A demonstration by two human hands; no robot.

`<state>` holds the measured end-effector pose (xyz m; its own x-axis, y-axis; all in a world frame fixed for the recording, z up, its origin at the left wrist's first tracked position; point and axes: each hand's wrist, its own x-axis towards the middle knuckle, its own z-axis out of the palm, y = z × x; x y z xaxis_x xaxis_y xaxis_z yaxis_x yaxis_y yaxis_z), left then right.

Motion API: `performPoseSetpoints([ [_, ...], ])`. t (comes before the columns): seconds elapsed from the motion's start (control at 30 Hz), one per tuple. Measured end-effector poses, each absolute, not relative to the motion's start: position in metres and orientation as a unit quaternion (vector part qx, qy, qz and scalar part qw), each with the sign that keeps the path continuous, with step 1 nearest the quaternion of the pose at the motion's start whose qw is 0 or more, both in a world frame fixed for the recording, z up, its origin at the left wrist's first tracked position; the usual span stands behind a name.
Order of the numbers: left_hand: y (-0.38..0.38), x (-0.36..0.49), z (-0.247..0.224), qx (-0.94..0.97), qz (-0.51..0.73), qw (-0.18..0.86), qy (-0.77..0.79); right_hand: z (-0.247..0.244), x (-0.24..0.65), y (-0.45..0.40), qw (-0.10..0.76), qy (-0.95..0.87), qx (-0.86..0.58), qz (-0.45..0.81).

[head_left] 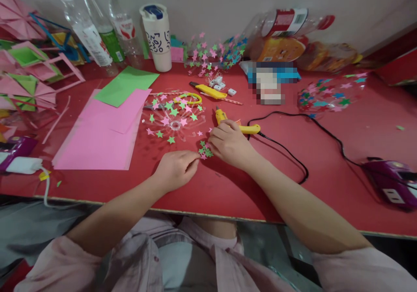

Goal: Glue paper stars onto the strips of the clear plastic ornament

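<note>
My left hand rests low over the red table, thumb and forefinger pinched at the edge of a small pile of pink and green paper stars. What sits in that pinch is too small to make out. On the pile's other side, my right hand has its fingers curled down against the stars; its fingertips are partly hidden. Just behind it lies a yellow glue gun with a black cord. A cut clear plastic bottle piece, its strips splayed out and dotted with stars, stands beyond my hands.
Pink paper and green paper lie at left. Yellow scissors and a yellow utility knife are behind the bottle piece. A white tumbler stands by the wall. A purple power socket sits far right.
</note>
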<state>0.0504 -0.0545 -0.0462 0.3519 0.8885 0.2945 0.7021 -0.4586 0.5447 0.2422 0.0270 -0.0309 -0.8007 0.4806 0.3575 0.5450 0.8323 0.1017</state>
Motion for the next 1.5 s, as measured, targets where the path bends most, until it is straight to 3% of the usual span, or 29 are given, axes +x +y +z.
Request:
performPoseSetpoints([
  [0.27, -0.05, 0.053, -0.033, 0.596, 0.332, 0.539, 0.494, -0.019, 0.237, 0.005, 0.297, -0.928, -0.221, -0.051],
  [0.47, -0.049, 0.053, -0.033, 0.536, 0.347, 0.602, 0.479, -0.019, 0.231, -0.002, 0.328, -0.925, -0.16, -0.109],
  [0.7, -0.05, 0.053, -0.028, 0.578, 0.332, 0.548, 0.506, -0.018, 0.229, -0.003, 0.342, -0.915, -0.215, -0.001],
  [0.83, -0.052, 0.052, -0.029, 0.649, 0.32, 0.458, 0.516, -0.014, 0.233, 0.001, 0.314, -0.914, -0.248, 0.067],
  [0.93, -0.054, 0.051, -0.035, 0.727, 0.29, 0.306, 0.543, -0.013, 0.245, 0.013, 0.271, -0.911, -0.311, 0.022],
  [1.1, -0.054, 0.05, -0.041, 0.797, 0.232, 0.128, 0.543, -0.015, 0.264, 0.029, 0.099, -0.934, -0.34, -0.043],
  [1.5, -0.053, 0.052, -0.043, 0.819, 0.203, 0.074, 0.531, -0.02, 0.256, 0.024, 0.05, -0.952, -0.272, -0.131],
])
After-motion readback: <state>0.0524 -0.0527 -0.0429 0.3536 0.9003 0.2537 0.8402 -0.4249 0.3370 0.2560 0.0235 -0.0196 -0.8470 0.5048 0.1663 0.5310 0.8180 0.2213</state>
